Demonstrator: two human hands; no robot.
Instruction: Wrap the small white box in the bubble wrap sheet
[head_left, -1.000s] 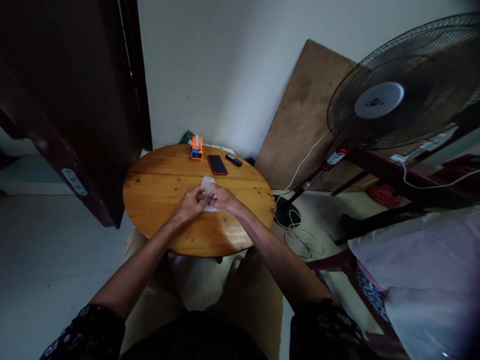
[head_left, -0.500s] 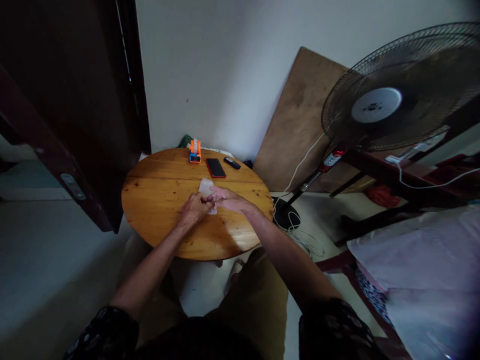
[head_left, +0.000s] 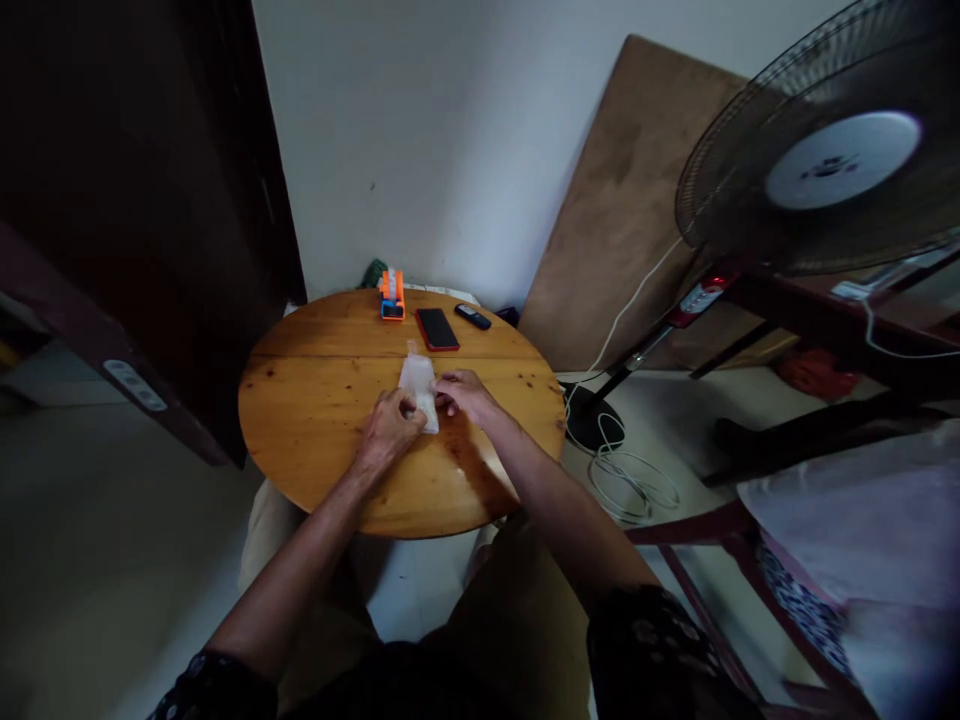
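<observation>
A whitish, partly see-through plastic pouch (head_left: 418,376) rests on the oval wooden table (head_left: 315,400), its far end pointing away from me. My left hand (head_left: 388,428) is closed, thumb and fingers pinching the pouch's lower left side. On the other side, my right hand (head_left: 466,394) has its fingers bent together against the pouch's right edge. The fingertips hide parts of both edges. Just beyond lies a black-screened phone (head_left: 436,329) with a red rim.
At the table's back stand an orange-and-blue tape dispenser (head_left: 391,296) and a dark remote control (head_left: 473,316). To the right is a standing fan (head_left: 840,160), with a loose white cable (head_left: 630,480) on the floor. A dark door (head_left: 135,250) is on the left.
My hands have moved apart; the right one shifted right, uncovering more of the pouch between them. The camera view has turned slightly.
</observation>
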